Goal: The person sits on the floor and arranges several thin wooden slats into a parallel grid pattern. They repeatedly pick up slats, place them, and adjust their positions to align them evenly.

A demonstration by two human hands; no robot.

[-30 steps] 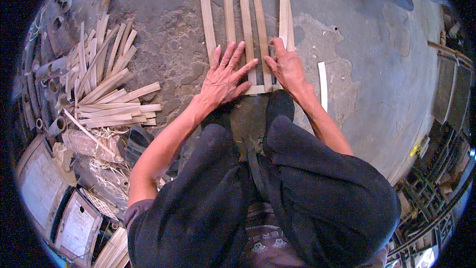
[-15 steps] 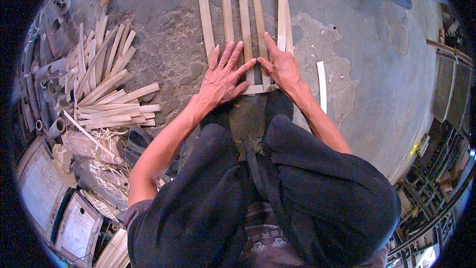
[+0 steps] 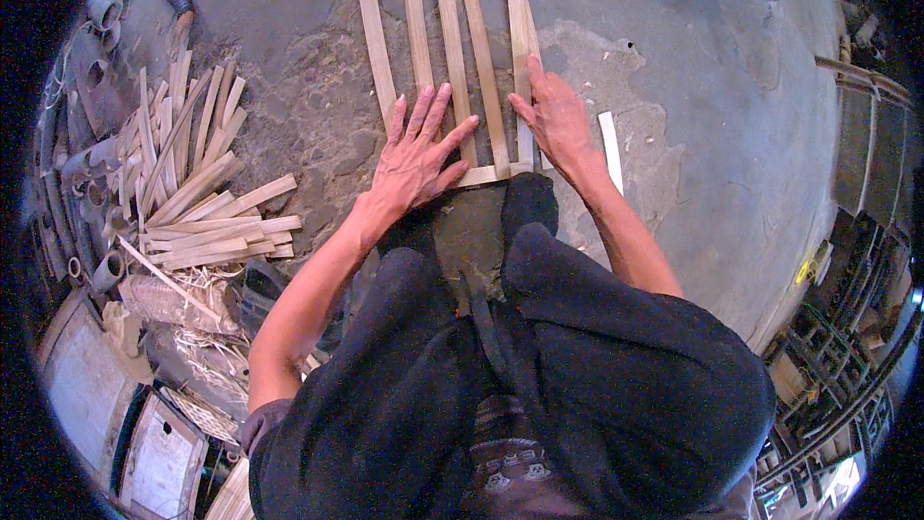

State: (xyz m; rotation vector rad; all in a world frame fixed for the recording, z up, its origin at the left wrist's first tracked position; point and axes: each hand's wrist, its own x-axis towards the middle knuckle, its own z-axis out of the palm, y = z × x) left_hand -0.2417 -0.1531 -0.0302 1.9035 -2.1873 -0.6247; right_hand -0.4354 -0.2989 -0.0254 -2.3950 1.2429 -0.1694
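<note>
Grey cracked concrete floor (image 3: pixel 712 164) | five pale long bamboo slats (image 3: pixel 452 48) fanned over a cross slat (image 3: pixel 486 174), unmoved | left hand (image 3: pixel 414 154) flat, fingers splayed on slats | right hand (image 3: pixel 556 120) open, now shifted onto the rightmost slat, gripping nothing.
</note>
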